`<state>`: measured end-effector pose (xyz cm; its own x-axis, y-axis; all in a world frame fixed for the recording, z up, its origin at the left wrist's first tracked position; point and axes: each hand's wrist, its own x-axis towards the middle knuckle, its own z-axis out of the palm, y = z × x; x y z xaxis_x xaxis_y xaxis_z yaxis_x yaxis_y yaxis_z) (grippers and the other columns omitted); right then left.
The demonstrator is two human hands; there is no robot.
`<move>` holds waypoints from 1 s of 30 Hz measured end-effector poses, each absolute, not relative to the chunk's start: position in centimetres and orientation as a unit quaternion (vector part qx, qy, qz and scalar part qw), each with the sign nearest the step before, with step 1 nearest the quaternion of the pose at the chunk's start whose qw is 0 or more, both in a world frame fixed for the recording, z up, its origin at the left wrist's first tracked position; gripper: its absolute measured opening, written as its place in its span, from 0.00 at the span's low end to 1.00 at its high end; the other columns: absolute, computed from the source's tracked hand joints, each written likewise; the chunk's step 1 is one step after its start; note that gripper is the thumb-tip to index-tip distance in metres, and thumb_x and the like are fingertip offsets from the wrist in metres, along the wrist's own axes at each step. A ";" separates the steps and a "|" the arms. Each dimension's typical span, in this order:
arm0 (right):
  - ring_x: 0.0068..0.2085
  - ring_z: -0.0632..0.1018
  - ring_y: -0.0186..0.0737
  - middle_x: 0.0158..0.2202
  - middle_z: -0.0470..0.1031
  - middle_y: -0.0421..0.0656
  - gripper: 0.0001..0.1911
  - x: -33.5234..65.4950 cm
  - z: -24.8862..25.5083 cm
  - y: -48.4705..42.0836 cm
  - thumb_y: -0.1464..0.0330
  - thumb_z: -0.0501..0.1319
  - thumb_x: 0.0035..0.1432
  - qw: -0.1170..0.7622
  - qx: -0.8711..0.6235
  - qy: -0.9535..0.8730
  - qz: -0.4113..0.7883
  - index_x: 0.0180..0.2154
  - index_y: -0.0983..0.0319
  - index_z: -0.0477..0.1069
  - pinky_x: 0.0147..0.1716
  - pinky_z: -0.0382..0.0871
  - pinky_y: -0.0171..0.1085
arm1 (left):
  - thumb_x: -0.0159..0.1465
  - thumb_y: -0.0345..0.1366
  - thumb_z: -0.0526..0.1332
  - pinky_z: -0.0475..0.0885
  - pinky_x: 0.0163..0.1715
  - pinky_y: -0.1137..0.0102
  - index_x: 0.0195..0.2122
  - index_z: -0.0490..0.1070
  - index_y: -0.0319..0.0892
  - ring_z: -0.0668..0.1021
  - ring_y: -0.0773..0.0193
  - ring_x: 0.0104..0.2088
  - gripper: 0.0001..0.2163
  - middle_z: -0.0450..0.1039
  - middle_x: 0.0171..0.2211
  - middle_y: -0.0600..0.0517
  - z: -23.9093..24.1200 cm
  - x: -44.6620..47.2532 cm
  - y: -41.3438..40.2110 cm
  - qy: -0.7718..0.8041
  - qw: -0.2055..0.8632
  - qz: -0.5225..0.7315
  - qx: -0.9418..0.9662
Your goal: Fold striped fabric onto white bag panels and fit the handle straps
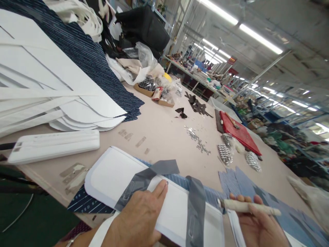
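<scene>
My left hand [140, 216] lies flat, fingers together, pressing on a white rounded template [113, 175] that rests on navy striped fabric [84, 203]. Two grey tape strips [195, 206] cross the template. My right hand [257, 224] is closed around a pale wooden-handled tool [248, 206], held level just right of the template's edge, above several blue-grey cut fabric pieces [239, 181].
White pattern sheets [51, 89] and dark striped cloth [84, 51] pile at the left. A white bar [53, 145] lies near the table edge. Small metal parts [197, 139], a red board [239, 132], cardboard trays [154, 94] and bags sit further back.
</scene>
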<state>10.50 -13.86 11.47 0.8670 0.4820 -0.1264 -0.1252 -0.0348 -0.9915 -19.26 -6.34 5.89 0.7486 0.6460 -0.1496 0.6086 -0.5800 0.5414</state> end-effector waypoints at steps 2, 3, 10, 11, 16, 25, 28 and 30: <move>0.30 0.76 0.34 0.29 0.71 0.35 0.20 7.3 11.5 -11.8 0.74 0.68 0.36 0.767 -0.560 -0.105 0.295 0.34 0.59 0.64 0.37 0.76 0.43 | 0.43 0.32 0.56 0.76 0.46 0.54 0.67 0.53 0.37 0.78 0.49 0.47 0.44 0.51 0.69 0.42 5.8 -19.3 -6.4 0.352 0.291 0.030 0.889; 0.27 0.73 0.31 0.27 0.69 0.34 0.18 5.7 11.1 -10.7 0.74 0.67 0.37 0.790 -0.511 -0.096 0.324 0.32 0.60 0.63 0.35 0.75 0.41 | 0.44 0.32 0.56 0.76 0.46 0.54 0.67 0.52 0.36 0.78 0.49 0.47 0.44 0.51 0.69 0.42 5.8 -19.3 -6.4 0.349 0.292 0.030 0.890; 0.13 0.57 0.24 0.13 0.54 0.26 0.17 0.8 6.6 -5.9 0.65 0.63 0.57 0.811 -0.414 -0.049 0.409 0.24 0.60 0.57 0.18 0.59 0.29 | 0.52 0.36 0.59 0.76 0.48 0.54 0.67 0.51 0.33 0.75 0.47 0.52 0.40 0.52 0.68 0.39 6.4 -19.2 -5.8 0.327 0.325 0.005 0.887; 0.13 0.56 0.24 0.12 0.54 0.26 0.17 0.6 6.2 -5.8 0.64 0.62 0.58 0.813 -0.414 -0.052 0.407 0.24 0.60 0.56 0.17 0.58 0.28 | 0.53 0.37 0.59 0.76 0.48 0.54 0.67 0.51 0.33 0.75 0.47 0.52 0.39 0.53 0.68 0.40 6.6 -19.2 -5.6 0.326 0.328 0.003 0.887; 0.12 0.58 0.25 0.11 0.56 0.27 0.14 0.0 5.4 -5.6 0.66 0.57 0.63 0.824 -0.393 0.025 0.407 0.26 0.61 0.58 0.17 0.58 0.28 | 0.57 0.42 0.61 0.79 0.42 0.55 0.67 0.51 0.33 0.78 0.48 0.46 0.39 0.55 0.67 0.39 6.8 -19.1 -5.2 0.323 0.308 -0.008 0.895; 0.12 0.57 0.25 0.11 0.55 0.28 0.14 -0.9 5.4 -4.9 0.67 0.54 0.66 0.825 -0.392 0.057 0.403 0.26 0.61 0.60 0.16 0.57 0.28 | 0.59 0.52 0.60 0.78 0.30 0.62 0.68 0.47 0.30 0.80 0.54 0.35 0.43 0.51 0.67 0.34 4.2 -19.0 -5.3 0.275 0.226 0.001 0.934; 0.12 0.57 0.25 0.12 0.55 0.28 0.14 -0.9 5.2 -4.9 0.67 0.56 0.65 0.822 -0.404 0.037 0.400 0.26 0.61 0.60 0.16 0.57 0.27 | 0.60 0.50 0.58 0.76 0.27 0.62 0.68 0.47 0.31 0.79 0.55 0.33 0.41 0.50 0.68 0.34 3.5 -18.9 -5.6 0.273 0.215 -0.002 0.938; 0.12 0.57 0.25 0.12 0.55 0.27 0.13 -0.9 5.1 -4.8 0.67 0.56 0.64 0.820 -0.412 0.026 0.397 0.26 0.61 0.60 0.16 0.57 0.27 | 0.61 0.46 0.56 0.74 0.25 0.63 0.68 0.47 0.31 0.78 0.56 0.32 0.38 0.50 0.68 0.35 3.5 -18.9 -5.6 0.270 0.214 -0.001 0.939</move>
<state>-0.94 -4.81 5.11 0.6834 0.6292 -0.3703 -0.6725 0.3450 -0.6548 -18.89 -5.60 3.48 0.8543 0.5064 -0.1174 0.5073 -0.7629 0.4007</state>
